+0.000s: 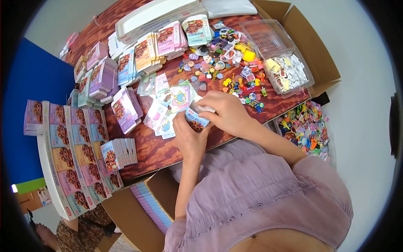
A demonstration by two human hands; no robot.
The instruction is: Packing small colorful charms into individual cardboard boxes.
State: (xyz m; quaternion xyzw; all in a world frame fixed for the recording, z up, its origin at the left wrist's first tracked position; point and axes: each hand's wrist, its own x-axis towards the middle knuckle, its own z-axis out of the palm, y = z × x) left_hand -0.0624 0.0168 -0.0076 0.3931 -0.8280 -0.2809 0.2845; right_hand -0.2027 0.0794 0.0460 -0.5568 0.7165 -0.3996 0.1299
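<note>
My left hand [189, 136] grips a small light-blue printed box [196, 120], tilted above the near edge of the table. Its fingers wrap the sides of the box. Close beside it, my right hand [228, 110] has its fingertips at the upper end of the box, pinched near a pale, whitish piece [197, 103]. Whether that piece is a flap or a separate item cannot be made out. Just beyond the box lie loose cartoon cards [179, 96] in an overlapping pile, some with scalloped edges. Flat purple cartons [125, 110] lie left of the cards.
Stacked flat cartons [168, 40] line the far side. Small colourful charms [235, 54] spread across the middle, beside a clear tray [289, 73] of paper pieces. Filled boxes stand in a white tray [52, 168] at left; several blue boxes [119, 153] stand nearby. Cardboard boxes [134, 218] flank the table.
</note>
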